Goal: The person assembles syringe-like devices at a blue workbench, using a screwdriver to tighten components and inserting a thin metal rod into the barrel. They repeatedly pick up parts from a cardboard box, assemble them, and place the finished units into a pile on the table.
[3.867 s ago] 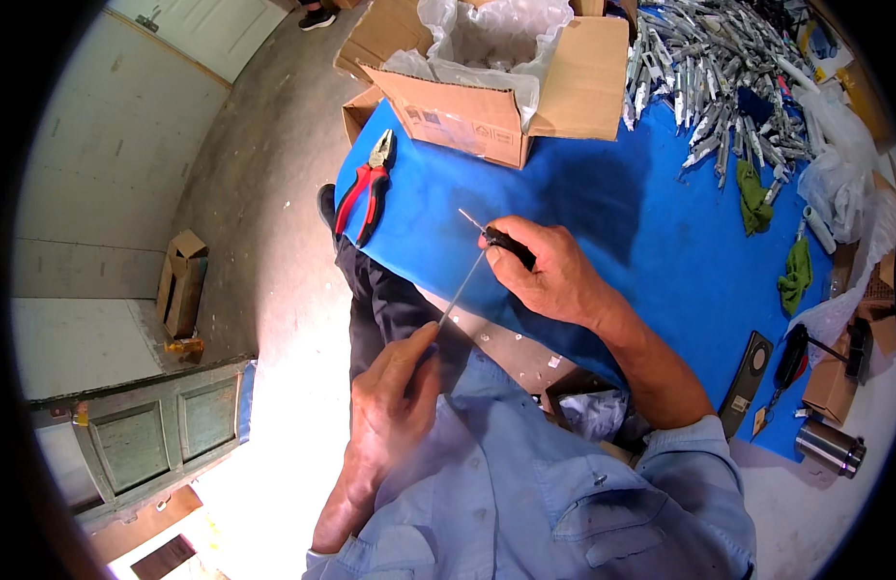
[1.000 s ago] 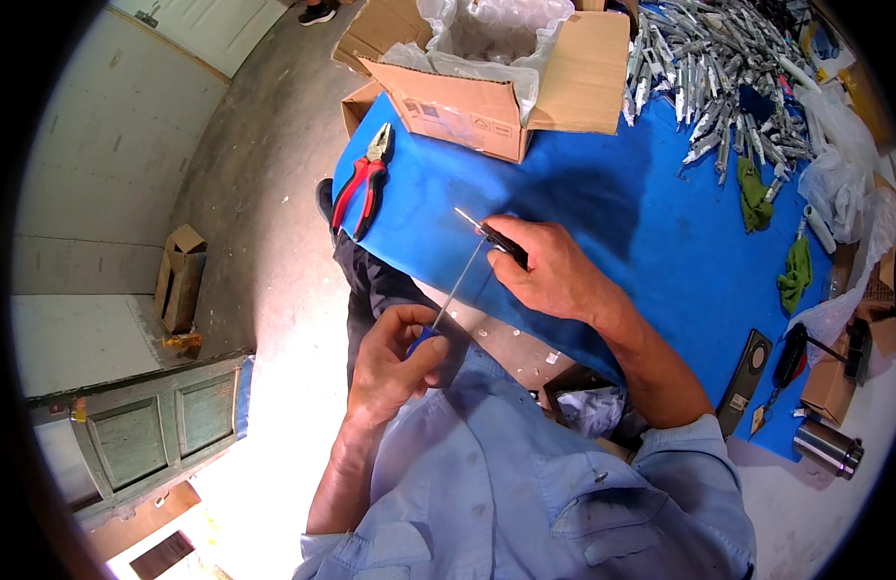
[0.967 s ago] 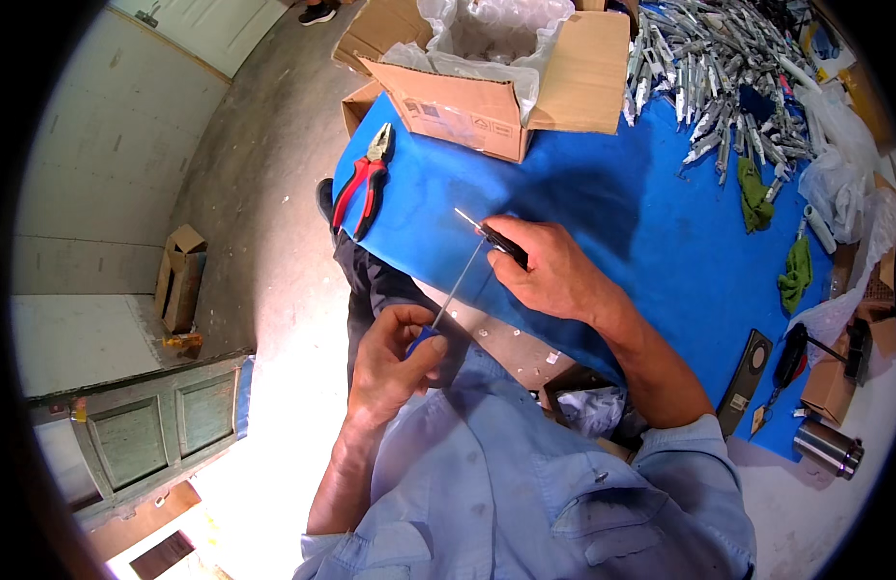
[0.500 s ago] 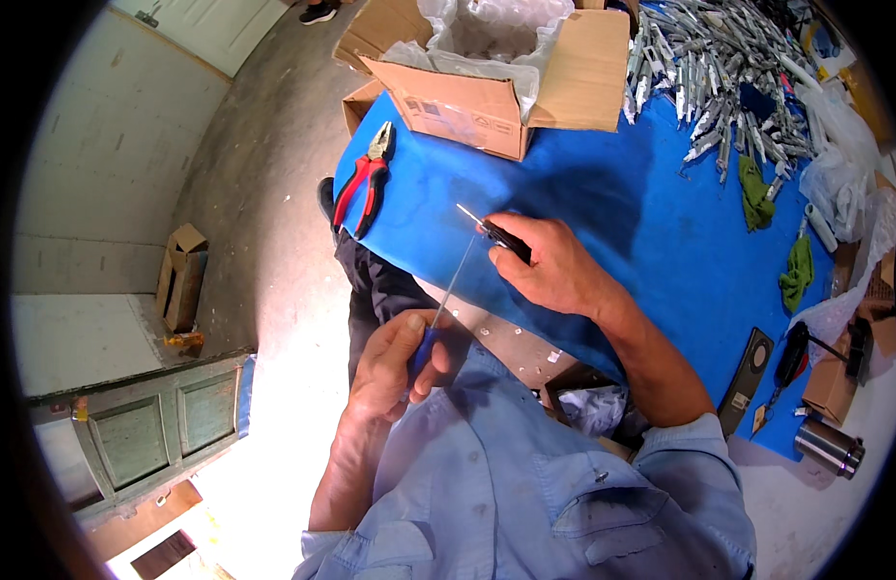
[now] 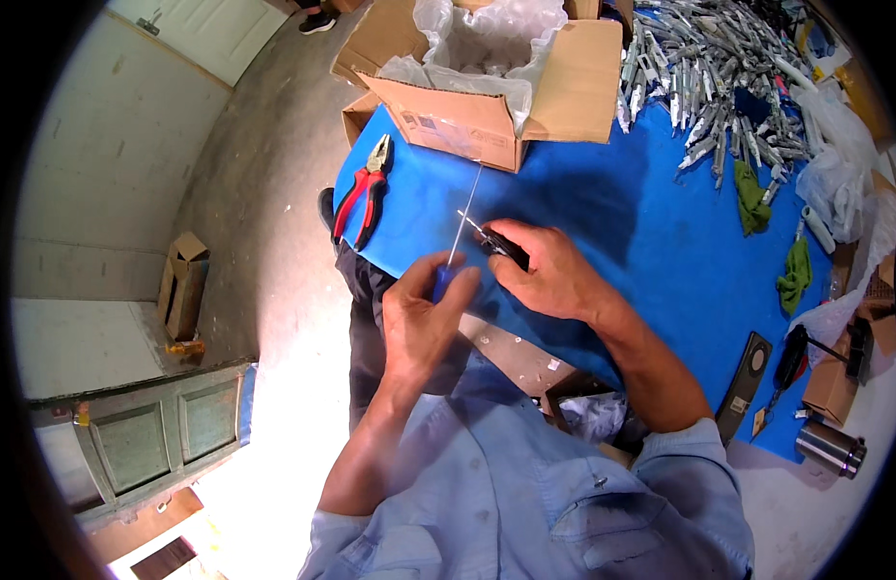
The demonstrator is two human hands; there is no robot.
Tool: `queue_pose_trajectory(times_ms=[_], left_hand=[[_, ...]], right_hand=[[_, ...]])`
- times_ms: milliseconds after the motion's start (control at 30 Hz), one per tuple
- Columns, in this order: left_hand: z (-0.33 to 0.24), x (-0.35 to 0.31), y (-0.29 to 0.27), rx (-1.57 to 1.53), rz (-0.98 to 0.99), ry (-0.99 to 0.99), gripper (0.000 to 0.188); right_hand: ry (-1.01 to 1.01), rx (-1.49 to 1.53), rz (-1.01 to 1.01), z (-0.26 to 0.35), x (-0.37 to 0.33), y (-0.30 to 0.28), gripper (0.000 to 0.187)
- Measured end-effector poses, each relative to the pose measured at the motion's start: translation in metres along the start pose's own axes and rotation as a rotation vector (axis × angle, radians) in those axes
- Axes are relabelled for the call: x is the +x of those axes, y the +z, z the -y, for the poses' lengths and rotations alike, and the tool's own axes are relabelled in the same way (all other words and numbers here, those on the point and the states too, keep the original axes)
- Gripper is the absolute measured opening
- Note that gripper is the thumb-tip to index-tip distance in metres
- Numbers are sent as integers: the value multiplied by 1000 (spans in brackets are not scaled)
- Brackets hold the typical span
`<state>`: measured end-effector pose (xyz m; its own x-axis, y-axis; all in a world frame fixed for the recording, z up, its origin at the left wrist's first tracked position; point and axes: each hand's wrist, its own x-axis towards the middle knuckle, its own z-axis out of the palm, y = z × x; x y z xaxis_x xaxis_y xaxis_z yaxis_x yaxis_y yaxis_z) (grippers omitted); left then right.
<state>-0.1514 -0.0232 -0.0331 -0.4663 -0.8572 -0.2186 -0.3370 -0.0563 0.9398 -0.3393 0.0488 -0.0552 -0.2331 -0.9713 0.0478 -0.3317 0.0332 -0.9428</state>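
Observation:
My left hand (image 5: 414, 324) is closed round the blue handle of a screwdriver (image 5: 444, 281). Its long thin shaft points away from me, toward the cardboard box. Close by on the right, my right hand (image 5: 561, 275) grips a small black tool (image 5: 503, 248) with a thin metal tip sticking out. The shaft passes by that tip in the picture; whether they touch I cannot tell. Most of the black tool is hidden by my fingers, so its kind is unclear. Pliers (image 5: 363, 196) with red and black handles lie on the blue table cover (image 5: 583, 217), to the left.
An open cardboard box (image 5: 448, 126) lined with clear plastic stands at the far side. At the far right lies a heap of grey, knife-like tools (image 5: 699, 82), with green cloths (image 5: 751, 198) nearby. A metal cylinder (image 5: 830, 448) sits near the right edge.
My left hand has moved up and right with the screwdriver, whose tip now reaches past the black tool toward the box. My right hand has stayed nearly in place.

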Motion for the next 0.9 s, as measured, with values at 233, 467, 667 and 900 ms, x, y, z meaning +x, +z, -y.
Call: queue_pose_trajectory(times_ms=[233,467,667,900], left_hand=[[8,20,27,17,-90,130,25],[5,17,28,191,-156,202,20],[-44,3,-9,96,-202,274,13],[-174,76,-31,373,-196,673,23]], right_hand=[[-9,17,-5,2,0,2,25],[-40,-9,-20,3,0,0,29],[-10,-1,-8,5,-1,-4,36],[1,70,20,0,-2,-9,42]])
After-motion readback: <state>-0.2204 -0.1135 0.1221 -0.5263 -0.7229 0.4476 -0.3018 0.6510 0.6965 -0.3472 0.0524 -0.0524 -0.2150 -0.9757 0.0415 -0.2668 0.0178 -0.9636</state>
